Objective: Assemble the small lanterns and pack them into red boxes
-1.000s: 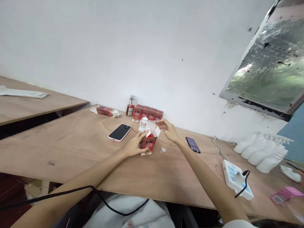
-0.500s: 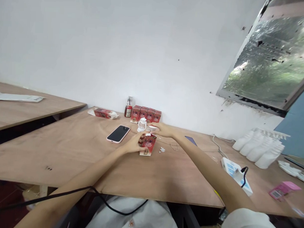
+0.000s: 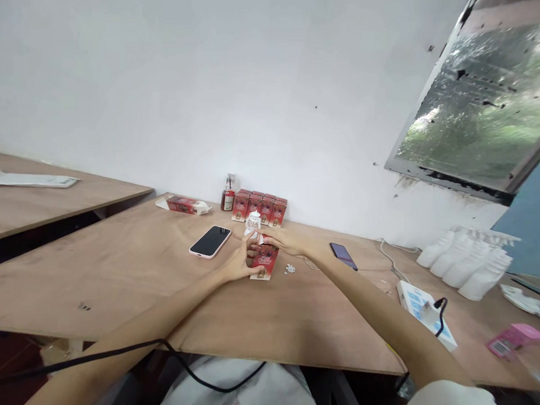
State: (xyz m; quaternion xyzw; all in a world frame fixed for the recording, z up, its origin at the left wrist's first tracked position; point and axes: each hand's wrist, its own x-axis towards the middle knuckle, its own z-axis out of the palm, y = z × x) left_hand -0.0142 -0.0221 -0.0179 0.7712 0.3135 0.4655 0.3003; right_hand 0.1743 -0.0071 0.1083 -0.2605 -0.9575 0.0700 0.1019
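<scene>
A small red printed box [image 3: 266, 259] stands upright on the wooden table in front of me. My left hand [image 3: 244, 259] is closed around its left side, thumb low on the front. Over the top of the box lies my right hand [image 3: 283, 241], its fingers stretched out and touching near a raised white flap [image 3: 260, 240]. Nothing shows held in it; the box's inside is hidden. Just behind my fingertips is a small clear jar [image 3: 253, 219] with a white lid. Small white pieces [image 3: 290, 268] lie right of the box.
Several matching red boxes [image 3: 254, 206] and a dark bottle [image 3: 228, 195] stand against the wall. An opened red carton [image 3: 184, 205] and a phone [image 3: 210, 242] lie left, another phone [image 3: 344, 256] right. Farther right are a power strip [image 3: 411, 299], white sleeves [image 3: 465, 262] and a pink box [image 3: 513, 341].
My right hand has come down onto the box top. The white item it held above the box is no longer visible. My left hand stays on the box.
</scene>
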